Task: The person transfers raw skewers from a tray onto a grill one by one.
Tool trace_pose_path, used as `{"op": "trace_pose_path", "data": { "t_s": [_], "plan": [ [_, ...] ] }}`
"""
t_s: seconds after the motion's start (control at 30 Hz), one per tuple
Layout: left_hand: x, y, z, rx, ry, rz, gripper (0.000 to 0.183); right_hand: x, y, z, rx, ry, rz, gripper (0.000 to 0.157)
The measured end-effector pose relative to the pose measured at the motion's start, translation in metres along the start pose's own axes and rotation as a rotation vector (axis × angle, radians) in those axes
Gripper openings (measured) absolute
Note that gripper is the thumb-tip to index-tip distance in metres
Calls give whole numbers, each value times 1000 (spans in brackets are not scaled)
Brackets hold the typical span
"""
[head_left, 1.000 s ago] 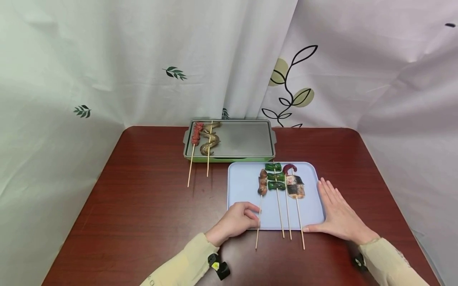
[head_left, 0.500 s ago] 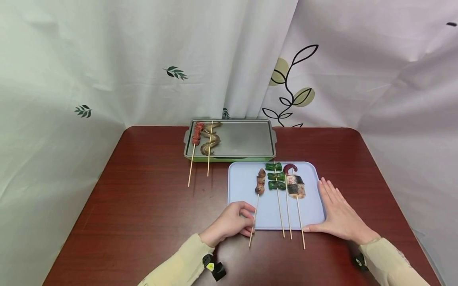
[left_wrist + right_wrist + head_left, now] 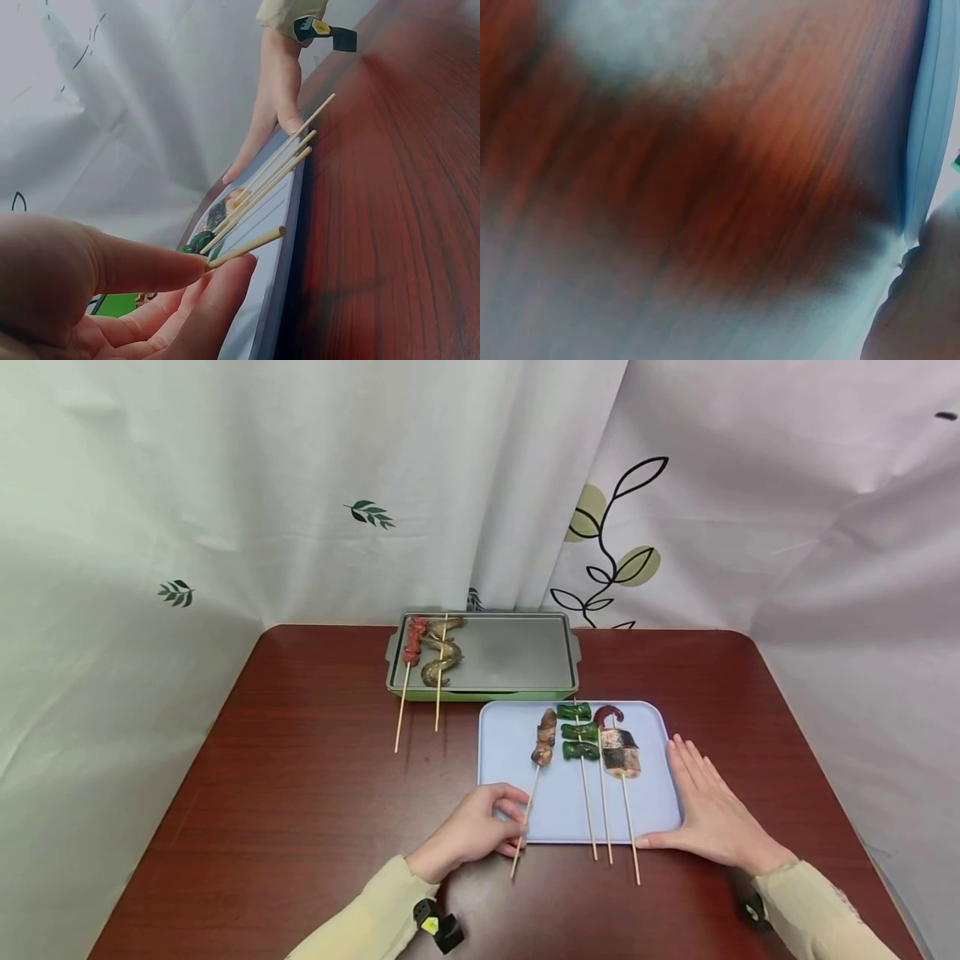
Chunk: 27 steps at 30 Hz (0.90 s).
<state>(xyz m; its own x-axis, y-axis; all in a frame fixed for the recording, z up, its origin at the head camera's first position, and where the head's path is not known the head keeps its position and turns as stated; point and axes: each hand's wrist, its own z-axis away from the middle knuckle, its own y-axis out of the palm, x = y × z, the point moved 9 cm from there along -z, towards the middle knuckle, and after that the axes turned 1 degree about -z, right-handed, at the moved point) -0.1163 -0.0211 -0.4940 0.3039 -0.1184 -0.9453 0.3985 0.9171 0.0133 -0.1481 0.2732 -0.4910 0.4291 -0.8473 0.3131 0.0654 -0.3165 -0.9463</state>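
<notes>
Currently the left hand (image 3: 480, 822) has a narrow grip, thumb and finger pinching the brown meat skewer (image 3: 545, 739) by its stick, close to the bare end. The stick slants across the near edge of a pale blue tray (image 3: 498, 735), the meat over the tray; whether it touches the surface I cannot tell. The right hand (image 3: 711, 810) has a wide, loose grip, fingers straight along the tray's right side, thumb at the near edge, nothing pinched. Beside the meat, on the tray, are a green pepper skewer (image 3: 579, 732), a dark red curled skewer (image 3: 608, 715) and a fish skewer (image 3: 620, 756). Behind, two skewers (image 3: 413, 643) lie on a grey pan (image 3: 517, 652) on the table (image 3: 322, 760).
</notes>
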Motion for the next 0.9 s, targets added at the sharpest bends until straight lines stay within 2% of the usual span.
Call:
{"op": "trace_pose_path", "data": {
  "t_s": [0.23, 0.6, 0.9],
  "plan": [
    [-4, -5, 4, 17, 20, -15, 34, -1, 0, 0, -5, -1, 3, 144],
    [-16, -14, 11, 5, 44, -1, 37, -1, 2, -1, -12, -4, 2, 144],
    [-37, -23, 13, -34, 115, 16, 39, -2, 3, 0, -8, -1, 7, 144]
  ]
}}
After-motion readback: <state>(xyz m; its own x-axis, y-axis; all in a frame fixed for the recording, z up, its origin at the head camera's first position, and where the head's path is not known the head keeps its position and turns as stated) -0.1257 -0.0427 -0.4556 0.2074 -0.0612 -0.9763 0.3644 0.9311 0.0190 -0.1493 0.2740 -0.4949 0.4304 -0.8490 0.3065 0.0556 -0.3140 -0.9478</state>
